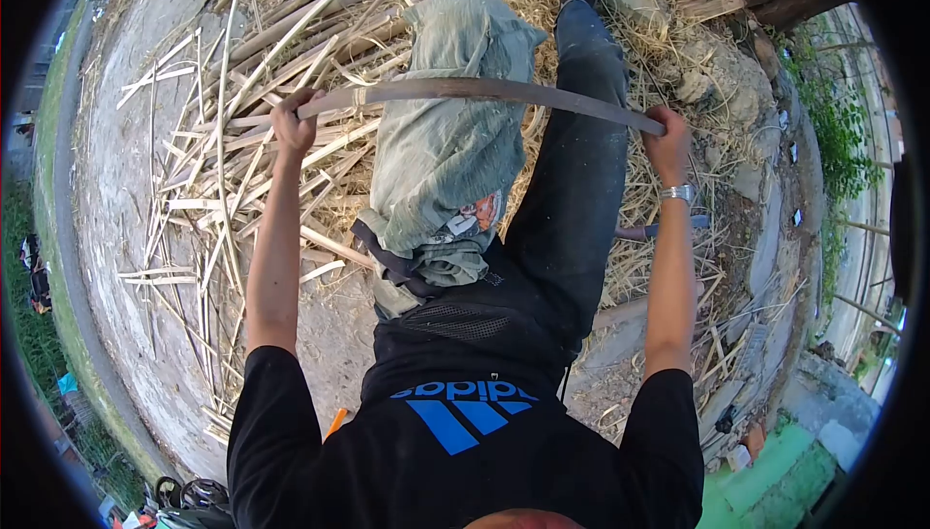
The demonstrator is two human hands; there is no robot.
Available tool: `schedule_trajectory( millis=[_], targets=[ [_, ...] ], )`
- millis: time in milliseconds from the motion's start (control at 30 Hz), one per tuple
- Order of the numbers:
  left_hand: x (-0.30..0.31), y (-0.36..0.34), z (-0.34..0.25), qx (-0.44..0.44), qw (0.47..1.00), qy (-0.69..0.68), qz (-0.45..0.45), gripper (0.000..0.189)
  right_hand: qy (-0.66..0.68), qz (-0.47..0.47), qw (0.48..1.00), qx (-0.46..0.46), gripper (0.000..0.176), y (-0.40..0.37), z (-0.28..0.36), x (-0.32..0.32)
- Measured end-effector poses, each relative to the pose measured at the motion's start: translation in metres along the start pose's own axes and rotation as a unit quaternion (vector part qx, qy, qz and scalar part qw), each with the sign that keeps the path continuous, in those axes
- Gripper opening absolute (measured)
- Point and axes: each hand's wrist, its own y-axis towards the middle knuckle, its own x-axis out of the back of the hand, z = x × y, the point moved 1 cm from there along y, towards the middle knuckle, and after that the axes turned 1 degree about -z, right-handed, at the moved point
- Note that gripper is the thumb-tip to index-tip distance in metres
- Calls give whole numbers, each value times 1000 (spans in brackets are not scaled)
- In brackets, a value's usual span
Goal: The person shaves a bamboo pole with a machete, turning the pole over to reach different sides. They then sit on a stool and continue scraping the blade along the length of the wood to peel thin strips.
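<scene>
Over draped cloth, wooden strip hung, looking bowed; fingers of my left hand and right hand clamped it near opposite ends. Two-handed holding step, I judged; next move called for even grip.

Pale ground — strewn with split strips, longer poles and loose straw — some strips crossing others.
</scene>
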Motion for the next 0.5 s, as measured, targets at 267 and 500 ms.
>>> schedule_trajectory(
  millis=[267,500],
  targets=[
    [-8,-5,-10,31,999,-2,28,32,34,7,994,-103,23,-18,5,-27],
    [-17,-16,-1,45,998,-51,-19,32,40,-15,987,-157,18,-28,12,-36]
  ],
)
